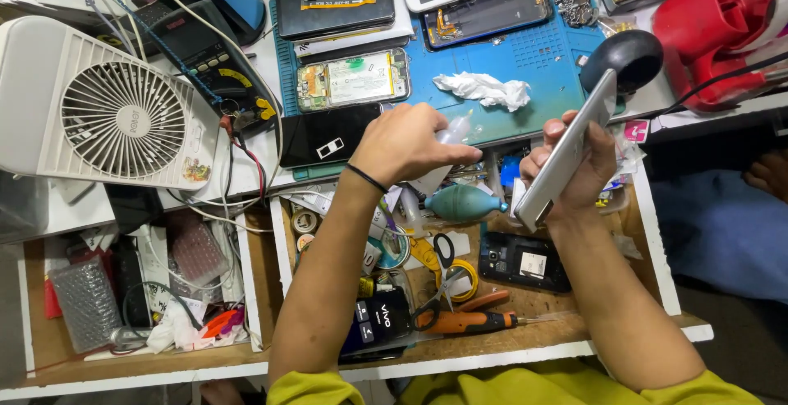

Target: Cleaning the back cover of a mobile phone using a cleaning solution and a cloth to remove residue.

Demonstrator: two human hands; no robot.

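Observation:
My left hand (408, 142) is closed around a small clear squeeze bottle (454, 130) with a pointed nozzle, held over the front edge of the blue work mat (533, 77). My right hand (574, 167) grips a silver phone (566, 151) tilted up on its edge, its back toward me. The two hands are a short gap apart above an open wooden drawer (574, 331). A crumpled white tissue (484, 89) lies on the mat just beyond the bottle.
An opened phone (353, 78) and a black phone (328, 136) lie left of my hands. A white fan (115, 105), a multimeter (217, 68) and a red tape dispenser (722, 27) stand around. The drawer holds a teal air blower (461, 204), scissors (439, 278), a screwdriver (472, 321) and another phone (525, 261).

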